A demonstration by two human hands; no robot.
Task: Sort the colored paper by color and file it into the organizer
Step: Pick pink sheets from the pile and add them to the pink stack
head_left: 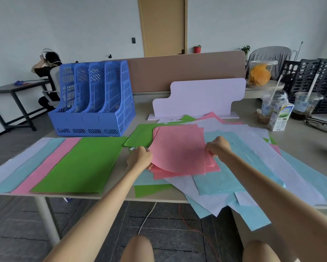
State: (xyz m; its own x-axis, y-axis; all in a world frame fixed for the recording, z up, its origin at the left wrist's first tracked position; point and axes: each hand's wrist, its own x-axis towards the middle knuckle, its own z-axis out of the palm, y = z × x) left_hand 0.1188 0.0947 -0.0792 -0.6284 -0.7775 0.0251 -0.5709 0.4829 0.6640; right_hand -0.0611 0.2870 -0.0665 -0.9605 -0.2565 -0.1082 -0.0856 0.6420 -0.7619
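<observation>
the left hand (140, 157) grips the left edge of the pink sheets (179, 150), fingers curled round the paper. the right hand (218, 147) pinches the right edge of the same sheets, thumb on top. the top sheet bows up between the two hands, and a few more pink ones fan out under it, corners showing at the near and far sides.

these sheets sit over the loose pile (253, 167) of white, light blue and green paper, which covers the right half of the table (300, 146) and hangs over its near edge.

on the left half lie four sorted stacks, overlapped like roof tiles: the white stack (13, 161) farthest left, then the blue stack (26, 163), the pink stack (49, 161) and the green stack (79, 165) on top, nearest the left hand.

the blue organizer (94, 103) stands upright at the back left of the table, just behind the sorted stacks, its slots open toward the person.

a white board (198, 97) stands behind the pile. a carton (280, 116) and two cups (306, 104) with straws stand at the far right.
</observation>
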